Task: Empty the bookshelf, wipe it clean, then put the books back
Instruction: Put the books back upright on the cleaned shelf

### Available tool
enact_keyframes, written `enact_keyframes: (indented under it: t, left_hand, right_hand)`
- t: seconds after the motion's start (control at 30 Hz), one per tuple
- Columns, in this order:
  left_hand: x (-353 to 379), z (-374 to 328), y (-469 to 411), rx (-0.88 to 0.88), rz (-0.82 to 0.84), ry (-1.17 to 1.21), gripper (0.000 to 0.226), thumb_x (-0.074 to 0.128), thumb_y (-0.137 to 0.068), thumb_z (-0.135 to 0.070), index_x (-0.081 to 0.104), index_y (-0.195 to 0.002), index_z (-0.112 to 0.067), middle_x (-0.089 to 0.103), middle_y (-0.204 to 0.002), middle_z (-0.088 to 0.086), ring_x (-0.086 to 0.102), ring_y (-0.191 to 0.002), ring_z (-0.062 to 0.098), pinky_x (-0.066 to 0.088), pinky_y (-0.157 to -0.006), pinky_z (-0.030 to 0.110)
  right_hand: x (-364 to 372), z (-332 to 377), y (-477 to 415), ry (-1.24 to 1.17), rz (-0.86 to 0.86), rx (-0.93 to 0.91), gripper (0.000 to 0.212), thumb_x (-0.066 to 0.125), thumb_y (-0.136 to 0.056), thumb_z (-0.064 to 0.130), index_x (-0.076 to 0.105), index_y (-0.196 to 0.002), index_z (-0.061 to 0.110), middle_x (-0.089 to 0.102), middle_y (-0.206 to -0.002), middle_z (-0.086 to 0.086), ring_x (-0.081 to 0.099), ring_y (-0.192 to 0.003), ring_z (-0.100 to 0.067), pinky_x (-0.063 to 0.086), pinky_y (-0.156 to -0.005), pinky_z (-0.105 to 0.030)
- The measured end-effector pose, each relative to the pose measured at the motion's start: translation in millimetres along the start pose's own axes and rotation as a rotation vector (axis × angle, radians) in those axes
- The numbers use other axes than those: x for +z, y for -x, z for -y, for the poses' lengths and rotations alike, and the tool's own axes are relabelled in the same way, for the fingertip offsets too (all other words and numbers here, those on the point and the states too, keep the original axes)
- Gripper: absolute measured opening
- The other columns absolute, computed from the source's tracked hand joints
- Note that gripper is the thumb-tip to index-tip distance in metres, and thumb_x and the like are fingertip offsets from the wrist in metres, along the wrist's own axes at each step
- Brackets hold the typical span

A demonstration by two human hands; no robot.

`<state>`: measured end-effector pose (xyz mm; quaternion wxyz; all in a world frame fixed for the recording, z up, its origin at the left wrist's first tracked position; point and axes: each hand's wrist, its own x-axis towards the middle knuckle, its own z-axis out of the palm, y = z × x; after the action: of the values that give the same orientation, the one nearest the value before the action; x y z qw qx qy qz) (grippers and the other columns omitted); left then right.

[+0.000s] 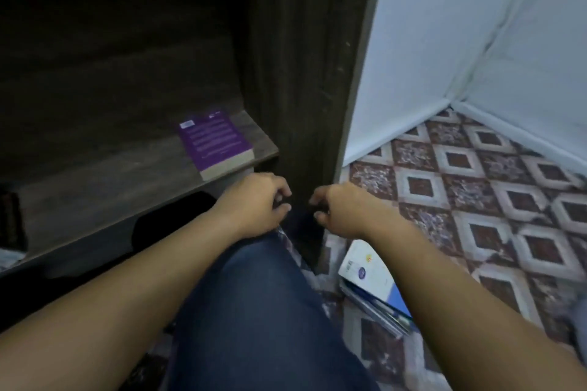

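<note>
1. My left hand [254, 203] and right hand [341, 208] hover with fingers loosely curled, holding nothing, just apart from each other.
2. A purple paperback book [214, 141] lies flat on the dark wood-grain bookshelf [95, 168].
3. A pile of glossy books [371, 289] lies on the patterned floor [476, 184].
</note>
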<state>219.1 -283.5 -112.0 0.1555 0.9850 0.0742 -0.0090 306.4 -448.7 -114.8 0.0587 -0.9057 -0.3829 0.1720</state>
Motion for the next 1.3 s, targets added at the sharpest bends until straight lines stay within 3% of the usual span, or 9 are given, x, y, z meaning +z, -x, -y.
enact_keyframes:
  t: [0.23, 0.37, 0.5, 0.6, 0.7, 0.83, 1.0, 1.17, 1.3]
  left_hand:
    - [74, -58, -55, 0.195, 0.279, -0.067, 0.026, 0.062, -0.088, -0.038, 0.060, -0.112, -0.028, 0.054, -0.102, -0.009, 0.054, -0.091, 0.012, 0.052, -0.082, 0.036]
    - [124, -79, -86, 0.204, 0.441, -0.107, 0.038, 0.061, -0.089, -0.036, 0.055, -0.125, -0.025, 0.053, -0.122, -0.003, 0.055, -0.103, 0.019, 0.051, -0.087, 0.039]
    - [171, -91, -116, 0.239, 0.533, -0.222, 0.044, 0.058, -0.091, -0.035, 0.048, -0.133, -0.023, 0.049, -0.125, 0.004, 0.051, -0.110, 0.023, 0.050, -0.087, 0.040]
    - [191, -90, -135, 0.248, 0.538, -0.291, 0.044, 0.055, -0.093, -0.035, 0.044, -0.133, -0.022, 0.047, -0.126, 0.005, 0.047, -0.114, 0.024, 0.049, -0.089, 0.040]
    - [205, -81, -141, 0.231, 0.521, -0.318, 0.041, 0.055, -0.094, -0.034, 0.045, -0.131, -0.019, 0.045, -0.125, 0.005, 0.044, -0.115, 0.024, 0.047, -0.091, 0.039]
    - [223, -69, -130, 0.386, 0.422, -0.449, 0.044, 0.056, -0.092, -0.035, 0.043, -0.132, -0.021, 0.045, -0.127, 0.002, 0.043, -0.116, 0.021, 0.042, -0.094, 0.035]
    - [228, -63, -133, 0.458, 0.386, -0.526, 0.049, 0.054, -0.092, -0.038, 0.038, -0.136, -0.022, 0.042, -0.133, 0.001, 0.041, -0.121, 0.021, 0.037, -0.096, 0.037]
    - [234, -59, -132, 0.471, 0.405, -0.554, 0.048, 0.051, -0.093, -0.038, 0.039, -0.136, -0.022, 0.043, -0.134, 0.001, 0.041, -0.121, 0.021, 0.035, -0.094, 0.036]
    - [237, -60, -133, 0.469, 0.430, -0.549, 0.049, 0.051, -0.093, -0.040, 0.038, -0.136, -0.023, 0.043, -0.134, 0.000, 0.041, -0.121, 0.020, 0.035, -0.096, 0.035]
  right_hand:
    - [69, -97, 11, -0.075, 0.116, 0.203, 0.037, 0.050, -0.097, 0.020, 0.049, -0.134, 0.020, 0.060, -0.120, -0.011, 0.060, -0.100, -0.029, 0.048, -0.071, -0.036]
    - [121, -136, 9, -0.108, 0.176, 0.301, 0.041, 0.052, -0.096, 0.019, 0.048, -0.137, 0.020, 0.054, -0.132, -0.010, 0.054, -0.115, -0.031, 0.049, -0.085, -0.040]
    - [170, -162, 5, -0.070, 0.223, 0.372, 0.041, 0.053, -0.093, 0.022, 0.050, -0.134, 0.018, 0.052, -0.127, -0.010, 0.054, -0.111, -0.032, 0.046, -0.083, -0.039]
    - [204, -179, 0, -0.022, 0.269, 0.411, 0.045, 0.057, -0.092, 0.024, 0.045, -0.135, 0.018, 0.048, -0.127, -0.010, 0.049, -0.113, -0.031, 0.044, -0.086, -0.042]
    - [237, -195, -5, 0.000, 0.269, 0.440, 0.057, 0.063, -0.089, 0.028, 0.036, -0.139, 0.018, 0.039, -0.137, -0.013, 0.039, -0.125, -0.033, 0.039, -0.099, -0.045]
    - [277, -208, -14, 0.013, 0.189, 0.459, 0.091, 0.068, -0.087, 0.034, 0.006, -0.152, 0.023, 0.001, -0.159, -0.020, 0.006, -0.146, -0.040, 0.014, -0.117, -0.051]
    - [303, -210, -17, 0.011, 0.154, 0.533, 0.095, 0.057, -0.095, 0.031, -0.019, -0.152, 0.025, -0.014, -0.160, -0.018, -0.005, -0.146, -0.043, 0.008, -0.118, -0.050]
    - [302, -212, -19, 0.035, 0.165, 0.525, 0.098, 0.059, -0.095, 0.025, -0.021, -0.151, 0.021, -0.013, -0.160, -0.019, -0.002, -0.146, -0.044, 0.012, -0.118, -0.049]
    - [298, -208, -23, 0.044, 0.197, 0.533, 0.082, 0.051, -0.099, 0.020, -0.008, -0.154, 0.012, -0.004, -0.159, -0.026, 0.006, -0.144, -0.049, 0.017, -0.117, -0.052]
